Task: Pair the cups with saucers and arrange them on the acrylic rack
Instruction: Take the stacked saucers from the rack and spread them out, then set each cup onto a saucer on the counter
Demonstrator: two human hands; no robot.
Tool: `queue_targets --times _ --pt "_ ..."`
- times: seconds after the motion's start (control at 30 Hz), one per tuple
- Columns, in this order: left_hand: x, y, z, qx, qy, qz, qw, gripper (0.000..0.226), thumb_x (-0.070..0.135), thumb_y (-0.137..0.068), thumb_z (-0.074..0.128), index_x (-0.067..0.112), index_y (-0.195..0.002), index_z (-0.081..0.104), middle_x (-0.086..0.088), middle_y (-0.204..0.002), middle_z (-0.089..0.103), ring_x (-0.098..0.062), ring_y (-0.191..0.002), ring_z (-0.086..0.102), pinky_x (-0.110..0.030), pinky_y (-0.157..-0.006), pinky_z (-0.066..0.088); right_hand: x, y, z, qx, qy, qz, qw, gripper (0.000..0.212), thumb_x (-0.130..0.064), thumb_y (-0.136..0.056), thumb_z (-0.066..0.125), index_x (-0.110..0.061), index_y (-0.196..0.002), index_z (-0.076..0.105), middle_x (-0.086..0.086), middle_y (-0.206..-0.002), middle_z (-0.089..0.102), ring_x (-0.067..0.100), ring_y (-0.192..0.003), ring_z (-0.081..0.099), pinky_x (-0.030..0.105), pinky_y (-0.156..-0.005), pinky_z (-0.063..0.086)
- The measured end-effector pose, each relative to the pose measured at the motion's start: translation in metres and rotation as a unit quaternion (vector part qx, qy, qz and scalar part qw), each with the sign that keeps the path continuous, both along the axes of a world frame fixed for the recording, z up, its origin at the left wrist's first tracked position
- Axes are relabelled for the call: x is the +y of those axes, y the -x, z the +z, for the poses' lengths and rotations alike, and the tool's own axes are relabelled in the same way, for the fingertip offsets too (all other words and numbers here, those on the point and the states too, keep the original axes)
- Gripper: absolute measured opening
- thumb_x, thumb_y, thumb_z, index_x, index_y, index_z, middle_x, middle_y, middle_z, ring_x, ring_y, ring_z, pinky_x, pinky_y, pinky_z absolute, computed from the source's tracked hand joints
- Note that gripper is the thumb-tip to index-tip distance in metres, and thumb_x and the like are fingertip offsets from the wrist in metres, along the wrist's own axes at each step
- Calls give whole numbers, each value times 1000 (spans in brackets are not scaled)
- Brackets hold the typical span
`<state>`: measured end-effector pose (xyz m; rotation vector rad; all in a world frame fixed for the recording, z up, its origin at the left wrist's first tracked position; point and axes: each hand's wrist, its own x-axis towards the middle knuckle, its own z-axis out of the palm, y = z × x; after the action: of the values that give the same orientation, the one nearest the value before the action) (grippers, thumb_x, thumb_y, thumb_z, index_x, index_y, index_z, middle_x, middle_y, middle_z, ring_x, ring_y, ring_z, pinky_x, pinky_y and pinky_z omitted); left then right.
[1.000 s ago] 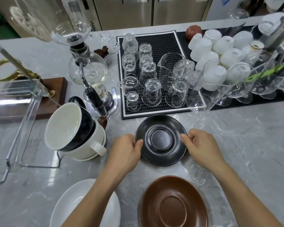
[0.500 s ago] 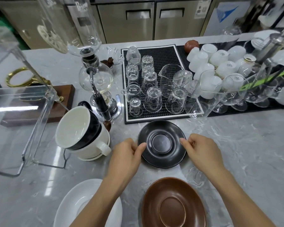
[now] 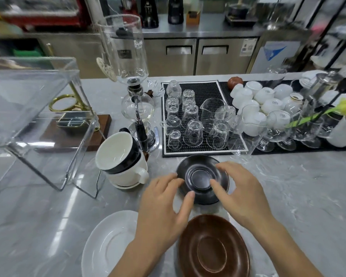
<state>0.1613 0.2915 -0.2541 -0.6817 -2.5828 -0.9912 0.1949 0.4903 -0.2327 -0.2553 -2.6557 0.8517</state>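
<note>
A black saucer [image 3: 200, 176] lies on the grey marble counter in front of me. My left hand [image 3: 164, 202] hovers at its left edge with fingers spread, its fingertips at the rim. My right hand [image 3: 242, 188] is over its right side, fingers apart, thumb above the inner ring. Neither hand grips it. To the left, a black cup with a white inside [image 3: 116, 152] leans tilted on a white cup [image 3: 128, 174] that sits on a small white saucer. A white saucer [image 3: 108, 244] and a brown saucer [image 3: 213, 250] lie nearest me. The clear acrylic rack [image 3: 28, 108] stands at the left.
A glass siphon brewer [image 3: 137, 108] stands just behind the stacked cups. Behind the black saucer, a black mat [image 3: 208, 92] holds several upturned glasses. White cups [image 3: 256, 96] and stemmed glasses [image 3: 278, 126] crowd the right. A wooden base with a brass stand [image 3: 74, 124] sits behind the rack.
Both hands have let go of the black saucer's edges and spread their fingers over it. The saucer stays in place. The view has tilted upward.
</note>
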Motion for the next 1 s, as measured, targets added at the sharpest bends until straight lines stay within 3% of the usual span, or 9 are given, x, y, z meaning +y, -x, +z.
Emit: queue_targets --times 0.07,0.17,0.3,0.4,0.6,0.73,0.9,1.0 --pt "-7 -8 3 3 18 11 1000 42 45 -89 62 13 -114 73 -4 -125 69 -27 -119 61 -44 -100 49 -9 -5 4 4 -10 20 1000 51 -31 -81 78 -23 -129 63 -7 -131 61 10 -123 53 28 -106 37" --pt "-17 -20 3 -15 37 28 999 55 51 -91 55 16 -131 65 -5 -144 58 -28 -140 46 -52 -110 42 -20 -10 4 -2 -27 45 999 69 -49 -82 70 -29 -144 47 -14 -150 39 1 -140 28 35 -119 20" --pt "-33 -30 0 -17 40 43 998 63 54 -92 51 17 -142 56 -6 -158 42 -27 -151 29 -55 -115 35 -32 -15 0 -45 -45 82 995 82 -71 -81 50 -39 -153 26 -14 -164 12 3 -151 4 37 -124 6" --pt "-45 -36 -3 -18 38 64 997 70 55 -91 51 18 -150 46 -5 -163 31 -25 -153 23 -48 -119 26 -40 -16 -1 -58 -56 98 992 86 -75 -80 46 -44 -154 14 -16 -165 4 2 -150 -7 36 -123 1" --pt "-69 -39 -3 -61 5 118 991 78 62 -87 46 20 -152 40 1 -163 26 -20 -153 20 -47 -120 24 -56 -10 5 -53 -54 115 990 90 -77 -77 46 -42 -154 14 -17 -165 3 -1 -149 -12 31 -122 -2" --pt "-80 -35 0 -86 -41 151 984 84 65 -83 46 20 -154 37 8 -162 25 -10 -151 19 -38 -121 21 -64 -6 6 -60 -31 129 989 92 -75 -77 51 -42 -154 14 -18 -164 3 -3 -148 -10 29 -121 -1" --pt "-91 -22 3 -102 -73 182 975 83 59 -88 60 18 -155 34 17 -156 26 2 -145 17 -28 -120 17 -72 11 8 -77 38 156 984 92 -63 -79 65 -39 -154 18 -18 -164 9 -1 -149 4 33 -123 14" --pt "-96 -11 5 -120 -79 190 971 85 53 -88 66 23 -158 27 15 -161 26 10 -144 12 -21 -118 13 -79 27 13 -77 62 179 979 92 -63 -79 66 -39 -154 18 -22 -162 11 -8 -147 7 27 -121 16"
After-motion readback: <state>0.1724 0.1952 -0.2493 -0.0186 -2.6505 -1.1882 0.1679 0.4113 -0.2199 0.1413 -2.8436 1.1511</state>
